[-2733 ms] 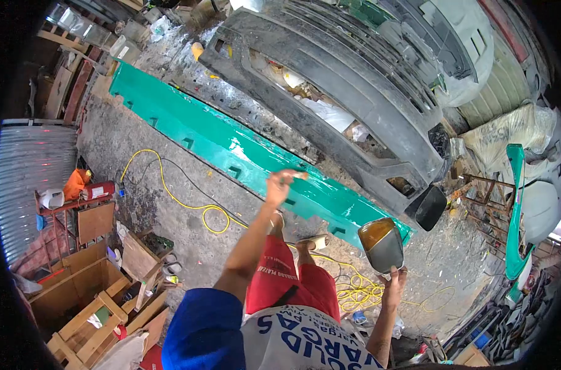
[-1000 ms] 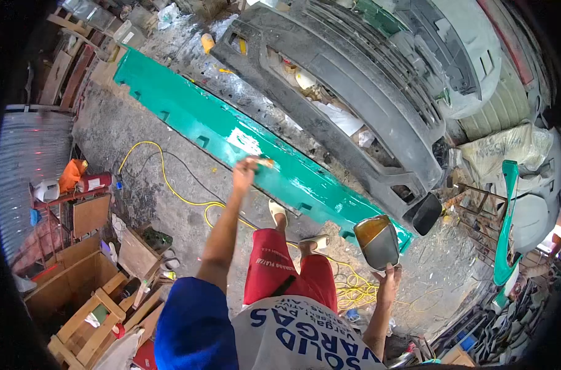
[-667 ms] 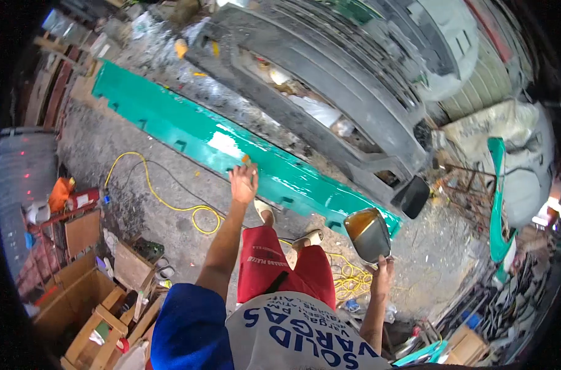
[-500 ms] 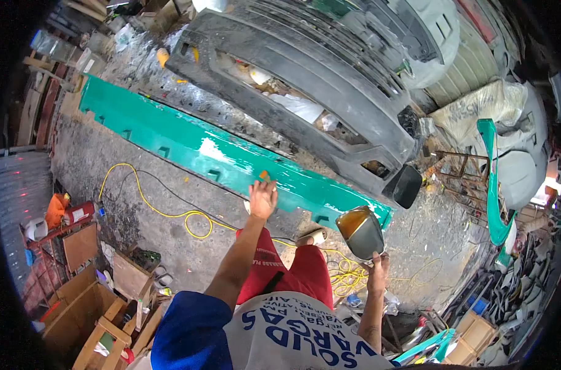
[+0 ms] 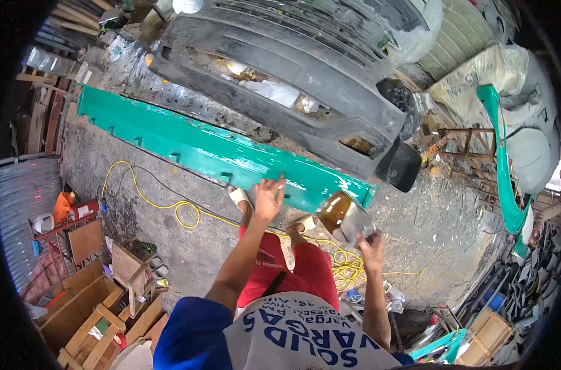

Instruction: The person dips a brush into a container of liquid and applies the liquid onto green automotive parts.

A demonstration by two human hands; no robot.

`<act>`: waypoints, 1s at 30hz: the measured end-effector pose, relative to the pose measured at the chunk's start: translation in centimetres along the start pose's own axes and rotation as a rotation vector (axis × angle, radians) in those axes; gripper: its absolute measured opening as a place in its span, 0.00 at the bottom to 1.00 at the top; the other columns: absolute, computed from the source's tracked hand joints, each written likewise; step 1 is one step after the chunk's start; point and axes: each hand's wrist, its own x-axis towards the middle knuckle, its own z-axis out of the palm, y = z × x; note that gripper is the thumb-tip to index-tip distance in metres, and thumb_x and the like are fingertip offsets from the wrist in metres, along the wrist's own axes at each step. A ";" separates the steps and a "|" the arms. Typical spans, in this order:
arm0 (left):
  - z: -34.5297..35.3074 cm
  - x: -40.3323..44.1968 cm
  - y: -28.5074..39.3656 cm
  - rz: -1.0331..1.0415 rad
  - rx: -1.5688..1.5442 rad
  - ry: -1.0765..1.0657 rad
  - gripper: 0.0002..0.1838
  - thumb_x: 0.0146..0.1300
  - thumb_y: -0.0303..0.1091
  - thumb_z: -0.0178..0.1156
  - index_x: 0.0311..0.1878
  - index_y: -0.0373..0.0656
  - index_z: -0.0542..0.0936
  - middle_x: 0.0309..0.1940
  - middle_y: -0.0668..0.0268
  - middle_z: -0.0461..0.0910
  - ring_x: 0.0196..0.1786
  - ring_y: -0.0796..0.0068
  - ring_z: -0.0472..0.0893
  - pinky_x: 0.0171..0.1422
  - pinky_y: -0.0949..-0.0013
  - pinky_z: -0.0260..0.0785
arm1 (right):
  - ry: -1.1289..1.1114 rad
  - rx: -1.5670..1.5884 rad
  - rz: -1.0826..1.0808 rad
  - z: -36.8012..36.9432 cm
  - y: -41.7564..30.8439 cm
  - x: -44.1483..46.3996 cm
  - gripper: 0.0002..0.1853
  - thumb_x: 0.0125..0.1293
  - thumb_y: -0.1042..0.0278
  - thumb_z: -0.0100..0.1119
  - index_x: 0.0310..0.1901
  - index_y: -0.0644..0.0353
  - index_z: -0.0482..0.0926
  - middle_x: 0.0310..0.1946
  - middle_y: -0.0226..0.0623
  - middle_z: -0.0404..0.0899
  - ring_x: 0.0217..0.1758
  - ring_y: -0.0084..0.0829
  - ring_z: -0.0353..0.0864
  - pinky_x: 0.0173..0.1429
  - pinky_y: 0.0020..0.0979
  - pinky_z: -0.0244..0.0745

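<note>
A long glossy green panel (image 5: 188, 139) stretches diagonally across the floor in front of me, with white glare and small notched tabs along its near edge. Over its near edge, right of the middle, is my left hand (image 5: 269, 198), its fingers curled, with a small brownish tip at the fingers that I cannot make out. My right hand (image 5: 371, 248) grips the handle of a grey dipper (image 5: 353, 223), which is tilted and blurred by motion. Brown liquid (image 5: 334, 213) shows inside the dipper, near the panel's right end.
A big dark grey bumper (image 5: 262, 68) lies beyond the panel, with a black container (image 5: 399, 166) at its right end. Yellow cord (image 5: 348, 265) runs around my feet. Wooden crates (image 5: 95, 339) stand at lower left. Another green piece (image 5: 505, 166) leans against a rusty rack (image 5: 468, 151) at right.
My view has shifted slightly. The left hand has moved toward the panel's near edge and slightly right. The dipper has moved left and tilted, with my right hand still on its handle.
</note>
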 end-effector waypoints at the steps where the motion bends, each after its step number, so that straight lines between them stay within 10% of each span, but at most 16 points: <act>1: -1.1 0.4 1.1 0.008 -0.126 0.040 0.13 0.60 0.25 0.59 0.48 0.45 0.83 0.39 0.60 0.84 0.38 0.57 0.78 0.48 0.58 0.65 | 0.008 0.055 -0.053 0.6 1.9 1.0 0.24 0.60 0.59 0.69 0.48 0.65 0.69 0.32 0.33 0.73 0.34 0.28 0.75 0.39 0.33 0.74; 5: -5.1 0.9 7.0 -0.266 -0.574 -0.042 0.10 0.65 0.26 0.59 0.48 0.44 0.84 0.40 0.61 0.84 0.37 0.68 0.81 0.48 0.65 0.70 | -0.047 -0.041 0.020 2.3 0.6 3.4 0.36 0.51 0.58 0.76 0.56 0.69 0.70 0.47 0.44 0.79 0.49 0.35 0.78 0.54 0.36 0.73; 12: -0.9 1.3 6.8 0.148 -0.423 -0.209 0.09 0.68 0.30 0.59 0.49 0.44 0.84 0.35 0.64 0.85 0.36 0.74 0.83 0.43 0.70 0.72 | -0.089 -0.022 -0.001 5.8 -4.6 4.7 0.40 0.50 0.49 0.76 0.55 0.71 0.68 0.47 0.48 0.79 0.49 0.41 0.79 0.55 0.38 0.73; 19: -5.1 1.7 1.4 -0.553 -0.991 -0.206 0.15 0.70 0.41 0.59 0.51 0.42 0.84 0.32 0.68 0.84 0.38 0.84 0.80 0.44 0.78 0.71 | 0.026 -0.085 -0.074 8.9 -1.1 6.2 0.35 0.51 0.53 0.77 0.51 0.67 0.70 0.41 0.41 0.78 0.42 0.32 0.77 0.48 0.35 0.73; 22: -4.4 1.7 -3.9 -0.632 -0.888 -0.168 0.15 0.70 0.41 0.58 0.53 0.42 0.83 0.30 0.70 0.83 0.35 0.84 0.78 0.41 0.78 0.69 | -0.038 0.124 -0.045 8.9 -1.1 6.1 0.42 0.50 0.49 0.76 0.56 0.72 0.66 0.48 0.53 0.77 0.51 0.42 0.78 0.56 0.38 0.72; 26: -3.4 0.5 -12.8 -0.382 -0.756 0.170 0.12 0.71 0.37 0.57 0.48 0.41 0.83 0.30 0.72 0.83 0.31 0.85 0.74 0.38 0.78 0.67 | -0.021 0.129 0.063 7.7 2.4 5.7 0.22 0.57 0.66 0.72 0.48 0.62 0.71 0.38 0.35 0.77 0.36 0.23 0.75 0.35 0.29 0.73; 30: -9.6 2.8 -13.1 -0.447 -0.413 0.246 0.12 0.72 0.35 0.54 0.47 0.38 0.82 0.35 0.62 0.83 0.32 0.76 0.78 0.38 0.71 0.69 | -0.031 0.354 0.153 4.5 -0.9 3.3 0.26 0.60 0.62 0.70 0.53 0.65 0.69 0.44 0.39 0.77 0.41 0.30 0.76 0.46 0.34 0.74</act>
